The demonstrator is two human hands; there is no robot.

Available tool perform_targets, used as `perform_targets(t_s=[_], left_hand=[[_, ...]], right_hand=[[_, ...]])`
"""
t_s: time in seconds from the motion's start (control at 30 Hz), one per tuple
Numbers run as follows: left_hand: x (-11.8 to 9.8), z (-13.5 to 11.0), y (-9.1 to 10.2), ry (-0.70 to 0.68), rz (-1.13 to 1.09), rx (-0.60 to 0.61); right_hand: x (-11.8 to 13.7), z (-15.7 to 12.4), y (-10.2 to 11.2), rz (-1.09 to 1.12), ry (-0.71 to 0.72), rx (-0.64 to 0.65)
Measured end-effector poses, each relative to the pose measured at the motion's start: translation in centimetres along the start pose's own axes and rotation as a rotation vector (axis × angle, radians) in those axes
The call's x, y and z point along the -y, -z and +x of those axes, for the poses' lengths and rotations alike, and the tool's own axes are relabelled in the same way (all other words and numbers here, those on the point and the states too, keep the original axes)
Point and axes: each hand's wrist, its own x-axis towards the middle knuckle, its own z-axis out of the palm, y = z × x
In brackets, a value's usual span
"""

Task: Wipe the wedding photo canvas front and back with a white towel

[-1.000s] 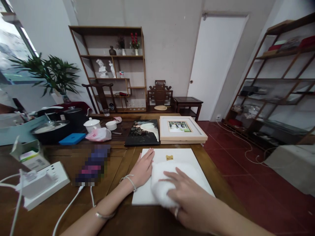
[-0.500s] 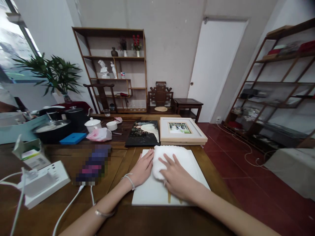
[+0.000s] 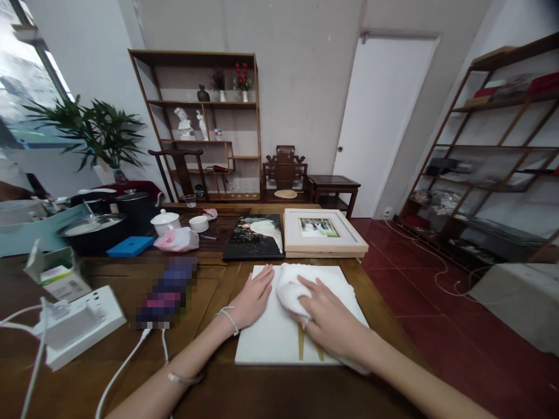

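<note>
A white board (image 3: 271, 337), like the back of a frame, lies flat on the wooden table (image 3: 218, 396) in front of me. My left hand (image 3: 253, 299) rests flat on its left edge, fingers stretched out. My right hand (image 3: 327, 320) presses a white cloth (image 3: 290, 285) onto the board's upper middle, fingers curled over the cloth. A gold strip (image 3: 301, 349) shows on the board below my right hand.
Behind the board lie a dark picture (image 3: 255, 235) and a stack of light wooden frames (image 3: 321, 233). To the left are a white power strip (image 3: 78, 329) with cables, a blurred object (image 3: 168, 291), a blue box (image 3: 128, 246), a pot (image 3: 91, 230) and teaware. Red floor runs along the right.
My right hand slid the cloth from the board's near edge up toward its far edge, then slightly back. The left hand stayed put on the board's left edge.
</note>
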Motion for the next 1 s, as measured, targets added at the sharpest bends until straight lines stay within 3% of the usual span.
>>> perform_targets(t_s=[0.1,0.2,0.37,0.43,0.67,0.83,1.0], left_hand=[[-0.6,-0.1,0.2,0.029,-0.084,-0.096],[-1.1,-0.1,0.6,0.003,-0.192,-0.201],[-1.3,0.1,1.3,-0.002,-0.317,-0.249],[-1.2,0.1,1.2,0.0,-0.294,-0.228],[-1.8,-0.9,0.1,0.057,0.186,-0.068],[-1.7,-1.2,-0.3,0.03,0.13,-0.051],[-1.5,-1.0,-0.8,0.022,0.079,-0.095]], right_hand=[[-0.1,1.9,-0.3,-0.019,-0.009,-0.011],[1.1,2.3,-0.4,-0.02,0.073,0.01],[3.1,-0.1,0.4,0.09,0.423,0.153],[3.2,-1.5,1.1,0.146,0.463,0.213],[1.3,-3.5,3.2,0.163,0.113,0.166],[-1.0,-2.2,4.1,0.214,-0.08,0.026],[-3.6,0.5,4.0,0.002,-0.073,-0.158]])
